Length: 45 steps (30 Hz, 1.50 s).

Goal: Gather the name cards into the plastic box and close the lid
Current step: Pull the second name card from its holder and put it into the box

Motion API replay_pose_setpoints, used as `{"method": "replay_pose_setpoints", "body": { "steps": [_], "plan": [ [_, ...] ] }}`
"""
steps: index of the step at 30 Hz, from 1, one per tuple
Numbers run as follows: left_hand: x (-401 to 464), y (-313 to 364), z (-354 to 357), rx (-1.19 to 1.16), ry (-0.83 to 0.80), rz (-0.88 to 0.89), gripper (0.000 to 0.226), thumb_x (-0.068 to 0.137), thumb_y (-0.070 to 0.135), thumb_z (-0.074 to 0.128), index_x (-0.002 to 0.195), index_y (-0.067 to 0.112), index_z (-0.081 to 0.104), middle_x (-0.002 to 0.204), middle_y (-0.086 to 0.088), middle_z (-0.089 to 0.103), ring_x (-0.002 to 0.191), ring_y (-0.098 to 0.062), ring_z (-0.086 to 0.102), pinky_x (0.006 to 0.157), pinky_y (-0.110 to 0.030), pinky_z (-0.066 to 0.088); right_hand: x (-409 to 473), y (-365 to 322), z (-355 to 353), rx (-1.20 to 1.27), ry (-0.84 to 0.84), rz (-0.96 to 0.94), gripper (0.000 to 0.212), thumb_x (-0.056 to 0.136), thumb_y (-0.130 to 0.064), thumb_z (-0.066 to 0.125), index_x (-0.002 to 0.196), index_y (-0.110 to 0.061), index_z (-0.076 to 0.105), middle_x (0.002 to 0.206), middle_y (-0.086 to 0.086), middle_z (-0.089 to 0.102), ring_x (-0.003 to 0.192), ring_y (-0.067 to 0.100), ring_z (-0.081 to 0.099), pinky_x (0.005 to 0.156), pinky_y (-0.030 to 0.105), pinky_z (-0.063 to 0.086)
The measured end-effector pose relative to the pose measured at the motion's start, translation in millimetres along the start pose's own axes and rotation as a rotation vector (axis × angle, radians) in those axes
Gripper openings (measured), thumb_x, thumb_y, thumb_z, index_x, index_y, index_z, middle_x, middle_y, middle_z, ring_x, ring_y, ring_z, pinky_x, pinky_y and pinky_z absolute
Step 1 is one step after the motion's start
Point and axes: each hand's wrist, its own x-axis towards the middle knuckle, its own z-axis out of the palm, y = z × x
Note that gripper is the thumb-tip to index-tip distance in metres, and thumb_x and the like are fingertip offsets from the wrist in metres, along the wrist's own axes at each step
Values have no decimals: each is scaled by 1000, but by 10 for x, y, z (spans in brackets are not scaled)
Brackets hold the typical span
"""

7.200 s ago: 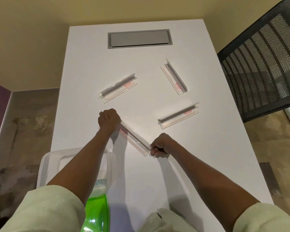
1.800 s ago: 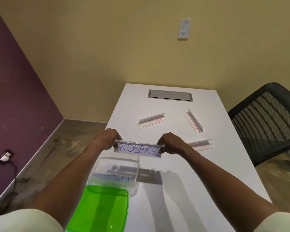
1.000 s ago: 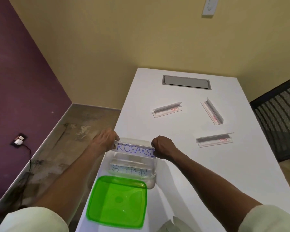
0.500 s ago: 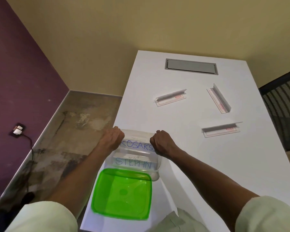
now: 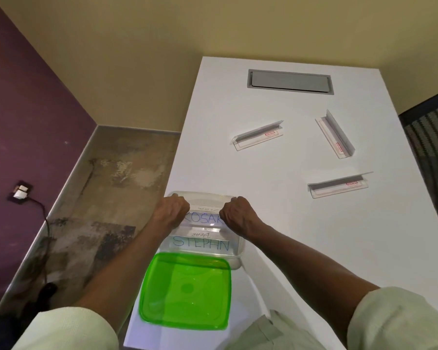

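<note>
Clear plastic box (image 5: 235, 258) at six o'clock: both hands, left hand (image 5: 172, 212) and right hand (image 5: 236, 215), pinch the KOSAKSI card (image 5: 204, 219); lower it level behind STEPHN card (image 5: 201, 243), then release.

White desk (image 5: 288, 248) against yellow wall. Clear plastic box (image 5: 239, 251) at left edge, near front corner. Inside box: card lettered STEPHN (image 5: 201, 244) standing at near side; card lettered KOSAK… (image 5: 204, 218) behind it, gripped at its ends by left hand (image 5: 172, 212) and right hand (image 5: 237, 215), fingers curled. Green lid (image 5: 185, 290) flat on desk, just in front of box. Three name cards out on desk: one mid-desk (image 5: 258, 135), one toward right edge (image 5: 335, 133), one nearer right (image 5: 339, 185). Grey hatch (image 5: 290, 81) at far end.
</note>
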Motion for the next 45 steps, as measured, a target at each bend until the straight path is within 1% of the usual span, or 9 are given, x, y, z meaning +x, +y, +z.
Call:
{"method": "replay_pose_setpoints", "body": {
  "steps": [14,21,26,29,31,33,38,42,45],
  "plan": [
    [126,68,243,-68,0,-29,29,93,0,39,110,12,61,114,-8,61,111,-25,57,84,-35,49,135,-16,19,94,-23,-2,35,90,9,40,86,-20,59,94,2,66,85,25,63,66,29,34],
    [118,110,241,-63,9,-26,31,94,-2,35,117,9,53,119,-9,55,115,-26,51,88,-36,46,193,-35,27,158,-41,75,33,91,5,43,90,-16,69,93,3,71,84,24,65,66,27,36],
    [111,120,139,-59,33,-17,28,97,5,37,118,12,53,118,-8,57,110,-25,55,86,-35,45,116,11,-45,215,43,49,29,91,4,40,95,-10,65,95,9,68,86,29,64,61,30,34],
    [117,166,-22,-98,39,-71,24,93,8,46,106,17,64,108,-7,67,99,-26,65,80,-35,50,0,116,-131,281,120,46,23,87,4,43,86,-7,63,85,13,66,76,32,62,56,32,31],
    [123,225,-133,-128,52,-92,17,92,14,53,102,16,67,103,-8,69,94,-28,69,76,-34,51,-114,203,-205,323,199,55,16,77,6,56,66,-5,59,64,15,62,55,31,55,50,28,27],
    [121,296,-249,-164,69,-112,14,90,21,62,100,15,69,99,-8,71,87,-28,70,70,-33,51,-266,274,-258,343,265,82,28,59,7,71,49,-9,50,45,11,51,37,27,40,44,22,21],
    [129,533,-536,-282,190,-144,16,91,27,60,89,14,69,88,-7,71,77,-27,69,61,-28,39,-613,495,-149,320,378,180,49,51,4,73,50,-17,29,40,7,43,42,25,21,44,21,16],
    [143,764,-786,-379,281,-155,21,94,25,55,88,10,68,87,-11,70,76,-30,68,67,-31,52,-956,682,-16,326,402,259,50,52,5,70,52,-16,25,45,3,22,42,24,19,45,23,14],
    [176,965,-965,-430,339,-157,24,94,25,53,90,8,69,90,-14,70,81,-34,68,72,-34,54,-1247,840,88,338,396,301,49,52,5,67,53,-16,23,47,3,19,42,24,18,46,22,11]
  ]
}}
